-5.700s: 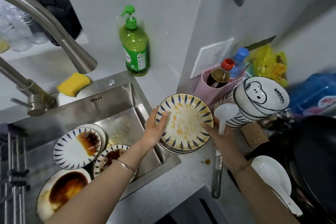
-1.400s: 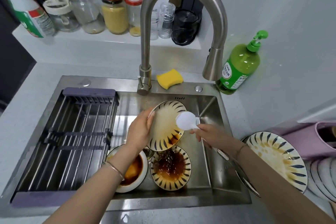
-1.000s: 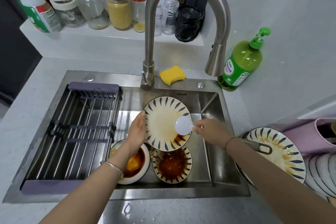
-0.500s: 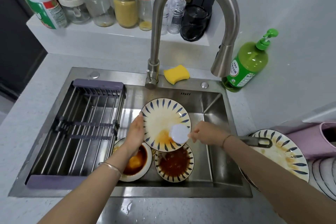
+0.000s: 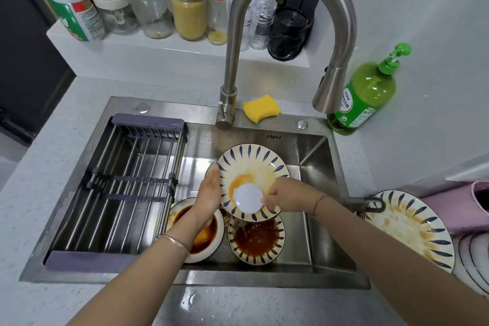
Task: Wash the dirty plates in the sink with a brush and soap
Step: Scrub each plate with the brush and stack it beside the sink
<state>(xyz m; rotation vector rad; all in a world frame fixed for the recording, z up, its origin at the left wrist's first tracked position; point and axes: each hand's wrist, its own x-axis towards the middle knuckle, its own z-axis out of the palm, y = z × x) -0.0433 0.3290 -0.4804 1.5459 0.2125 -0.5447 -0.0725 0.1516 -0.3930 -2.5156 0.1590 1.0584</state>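
Over the sink, the left hand grips the tilted plate by its left rim while the right hand, curled round the brush, presses its white head against the plate's lower middle.

L hand, R hand both curled, gripping.

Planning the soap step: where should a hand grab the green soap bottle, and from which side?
Grip the soap bottle round its narrower shoulder below the pump, coming from the front right. It stands upright; the faucet head hangs close at its left and the wall is behind, so that side looks freest.
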